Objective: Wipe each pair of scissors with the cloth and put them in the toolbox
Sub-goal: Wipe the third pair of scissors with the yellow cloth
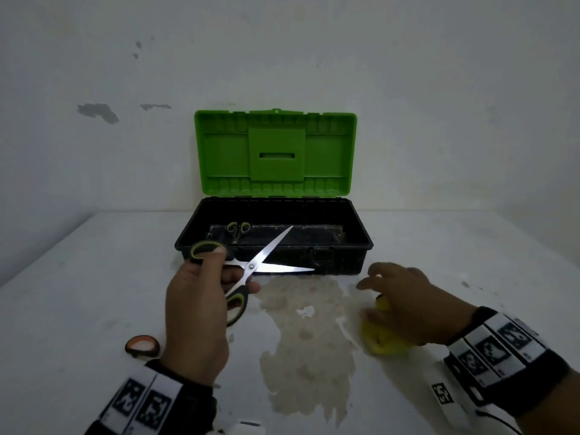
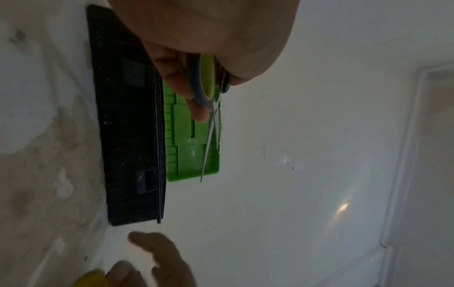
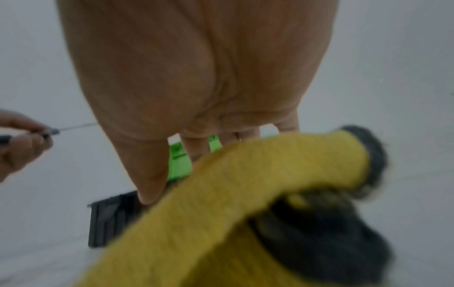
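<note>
risk: the left hand (image 1: pixel 196 304) grips the black-and-green-handled steel scissors (image 1: pixel 251 267) with blades spread wide, tips aimed at 2 and 3 o'clock in front of the black plastic toolbox with green lid (image 1: pixel 357 246), so a cloth pass across the edges could nick the fingers. the right hand (image 1: pixel 405 304), fingers loosely spread, rests on the crumpled yellow cloth (image 1: pixel 384 342) at 4 o'clock, not gripping it. count: two scissors seen (a smaller green-handled pair (image 1: pixel 238 230) lies inside the box), one cloth, one toolbox, one orange-black loop (image 1: pixel 142 345) at 8 o'clock, unidentified.

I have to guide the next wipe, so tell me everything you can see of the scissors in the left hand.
The scissors have shiny metal blades joined by a silver screw, and black handles lined with yellow-green. The blades are spread wide open, pointing right and toward the toolbox. The left hand holds them above the table by the handles. The cloth is not touching them.
</note>
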